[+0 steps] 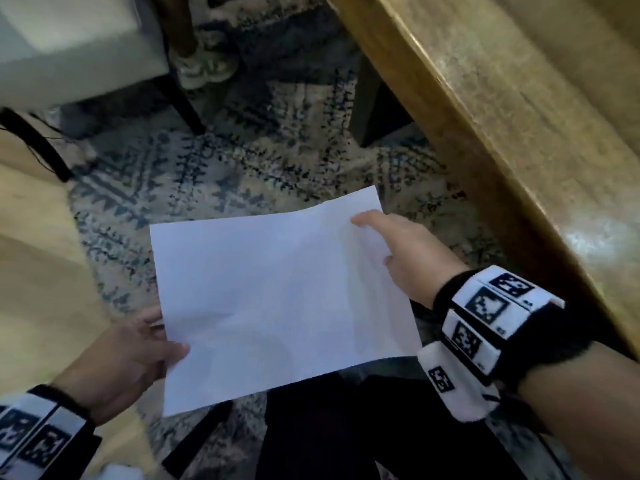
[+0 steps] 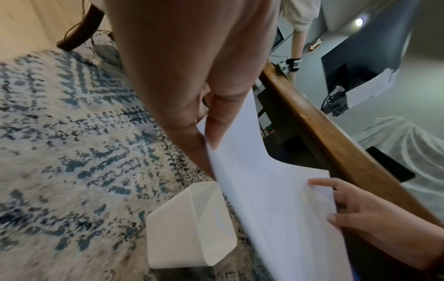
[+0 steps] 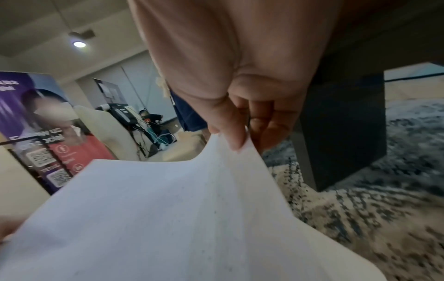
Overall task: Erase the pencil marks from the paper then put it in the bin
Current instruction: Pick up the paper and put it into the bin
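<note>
paper: a white sheet point(image 1: 284, 299) is held in the air above the rug, off the tabletop; it is roughly flat in the head view and gently bowed in the wrist views.
left hand: the left hand point(image 1: 128, 362) is closed on the sheet's near left edge, thumb on top and fingers point(image 2: 216, 125) underneath, a pinch seen plainly in the left wrist view.
right hand: the right hand point(image 1: 405, 258) is closed on the far right corner; the corner is pinched between thumb and fingers point(image 3: 234, 133) in the right wrist view.
pencil marks: no clear pencil lines are seen on the upper face; only faint grey specks and soft creases are made out in the right wrist view, so the erasing is judged done or nearly so. the underside is hidden.
bin: a small white open container point(image 2: 190, 226) is seen on the rug in the left wrist view, just beside and below the sheet's edge; it is taken to be the bin. it is not clearly seen in the head view.
tabletop: a wooden tabletop point(image 1: 519, 133) runs along the right, with the sheet held clear of its edge.
rug: a blue and cream patterned rug point(image 1: 242, 161) lies under everything.
progress: the sheet is judged to be in carriage to the bin; the drop itself is not yet done.
left to do: the sheet is to be brought over the opening and let go; since it looks wider than the opening, folding or crumpling is likely to be needed.
</note>
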Action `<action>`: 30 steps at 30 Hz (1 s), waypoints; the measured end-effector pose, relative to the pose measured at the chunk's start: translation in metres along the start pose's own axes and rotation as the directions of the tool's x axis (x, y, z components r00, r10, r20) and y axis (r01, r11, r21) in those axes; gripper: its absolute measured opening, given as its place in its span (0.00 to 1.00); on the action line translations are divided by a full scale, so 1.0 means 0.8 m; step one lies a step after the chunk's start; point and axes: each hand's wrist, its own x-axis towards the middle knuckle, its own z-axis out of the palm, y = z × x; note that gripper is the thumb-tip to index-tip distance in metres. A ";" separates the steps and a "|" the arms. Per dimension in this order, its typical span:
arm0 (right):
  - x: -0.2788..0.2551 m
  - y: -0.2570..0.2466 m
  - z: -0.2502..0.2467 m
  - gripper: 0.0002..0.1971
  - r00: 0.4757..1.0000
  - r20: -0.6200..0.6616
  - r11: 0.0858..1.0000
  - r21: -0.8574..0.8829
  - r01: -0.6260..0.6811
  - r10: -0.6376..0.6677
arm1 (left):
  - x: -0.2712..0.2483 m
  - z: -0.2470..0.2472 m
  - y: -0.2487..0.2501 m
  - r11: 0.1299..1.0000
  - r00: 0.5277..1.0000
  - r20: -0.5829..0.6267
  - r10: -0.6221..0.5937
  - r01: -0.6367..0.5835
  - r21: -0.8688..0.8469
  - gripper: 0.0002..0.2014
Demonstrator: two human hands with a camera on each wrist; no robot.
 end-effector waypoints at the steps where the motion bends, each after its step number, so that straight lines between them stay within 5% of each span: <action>1: 0.015 0.006 0.014 0.34 1.000 0.002 1.000 0.021 -0.008 0.008 | 0.008 -0.001 -0.007 1.000 1.000 -0.015 -0.025 0.025 -0.001 0.26; 5: 0.061 0.040 0.071 0.28 1.000 0.022 0.998 0.055 -0.012 0.011 | 0.045 -0.006 -0.040 0.993 0.994 -0.030 -0.105 0.106 0.048 0.30; 8: 0.087 0.074 0.109 0.28 0.999 0.037 0.997 0.082 -0.015 0.012 | 0.068 0.003 -0.058 0.989 0.990 -0.038 -0.139 0.140 0.035 0.11; 13: 0.119 0.121 0.162 0.28 0.994 0.095 0.993 0.107 -0.057 0.047 | 0.098 0.022 -0.079 0.983 0.980 -0.100 -0.174 0.179 0.042 0.11; 21: 0.207 0.147 0.190 0.30 0.998 0.061 0.998 0.054 -0.032 0.029 | 0.150 0.052 -0.080 0.998 0.991 -0.126 -0.041 0.045 0.033 0.17; 24: 0.231 0.158 0.202 0.21 0.998 0.059 0.997 0.062 -0.036 0.033 | 0.170 0.064 -0.084 0.993 0.983 -0.185 0.008 0.014 0.118 0.19; 30: 0.233 0.174 0.211 0.31 0.982 0.177 0.993 0.083 -0.078 0.063 | 0.189 0.095 -0.077 0.979 0.971 -0.227 0.078 -0.031 0.202 0.19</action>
